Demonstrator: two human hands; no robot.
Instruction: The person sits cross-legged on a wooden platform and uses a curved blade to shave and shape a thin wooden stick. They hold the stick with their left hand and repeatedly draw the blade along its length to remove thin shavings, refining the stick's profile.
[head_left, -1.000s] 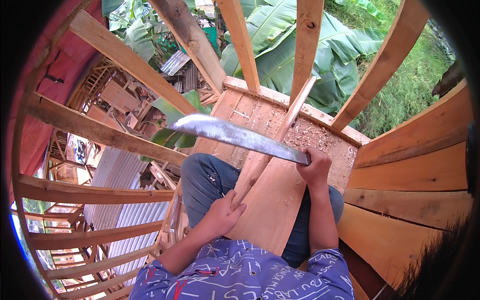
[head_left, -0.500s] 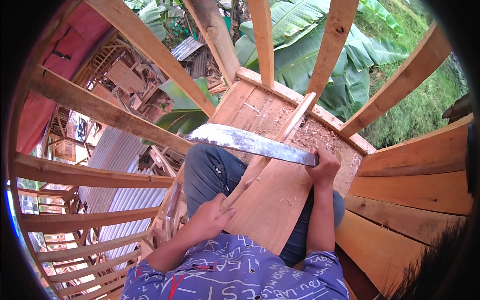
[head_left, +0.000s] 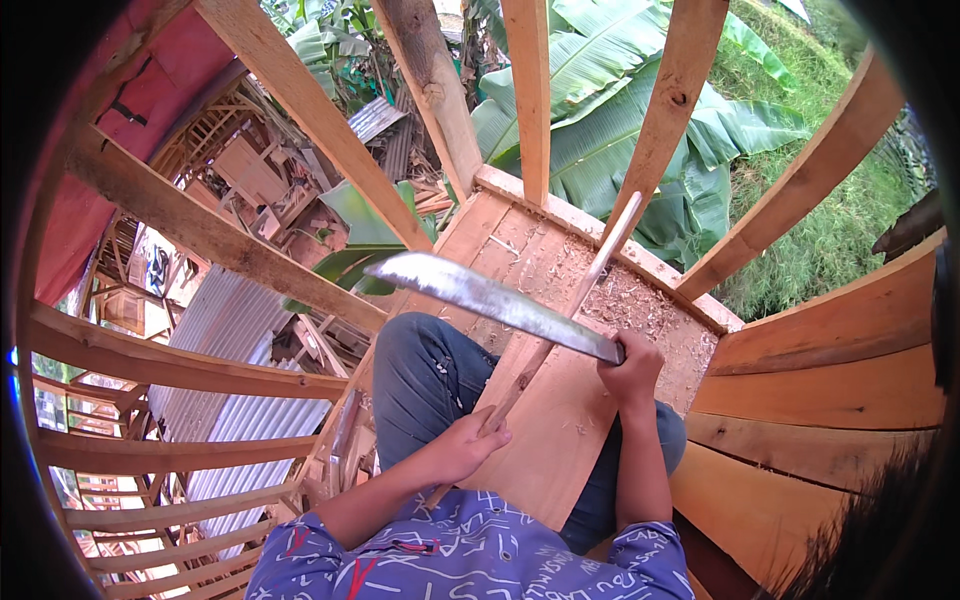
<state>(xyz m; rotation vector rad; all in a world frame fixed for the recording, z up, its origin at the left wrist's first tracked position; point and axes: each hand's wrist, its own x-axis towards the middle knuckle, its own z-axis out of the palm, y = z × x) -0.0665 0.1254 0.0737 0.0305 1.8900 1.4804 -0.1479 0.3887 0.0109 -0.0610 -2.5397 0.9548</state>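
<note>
My right hand [head_left: 634, 370] is wrapped round the handle end of a machete [head_left: 488, 303], whose long, worn grey blade points to the left. The blade crosses over a slim wooden stick [head_left: 524, 380]; whether the two touch, I cannot tell. Closed round the near end of that stick is my left hand [head_left: 466, 448]. The stick slants away to the right, and its far part is pale. Beneath it a wide wooden board [head_left: 545, 430] lies between my legs. My fingers hide the machete's handle.
Wood shavings [head_left: 640, 290] litter the plank floor [head_left: 480, 225] ahead. Upright wooden slats [head_left: 535, 100] ring the left and front, with banana leaves [head_left: 610, 120] beyond. A plank wall [head_left: 820, 370] stands on the right. Corrugated metal sheets [head_left: 235, 390] lie below, left.
My left hand and the stick have shifted forward and a little to the right. My right hand has come slightly nearer and leftward, tilting the machete more steeply.
</note>
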